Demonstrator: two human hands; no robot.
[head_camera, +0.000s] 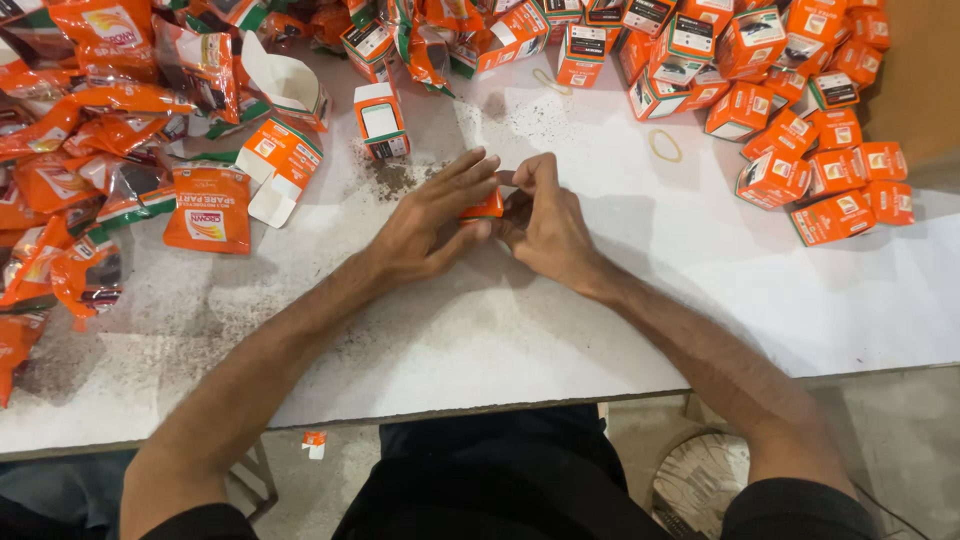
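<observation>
White tabletop, dusted with dark grit toward the left and middle, fills most of what I see from the head camera. At its centre I have both hands pressed onto one small orange carton. It lies flat on the table, between the two heaps of stock. My left hand has its fingers stretched over the carton's left part, thumb tucked under the near edge. My right hand curls its fingers in against the right end, pinching it. Only a sliver of orange shows between them.

I judge the carton to be thin printed card: very light, stiff along its creases but easy to crush in the panels, and somewhat slick from its glossy print. I would grip it by the folded edges and corners, not the broad faces, with gentle pressure.

Far left lies a heap of orange foil pouches. One upright open box stands just beyond my left hand. Far right sits a pile of closed orange boxes. A rubber band lies alone near that pile.
</observation>
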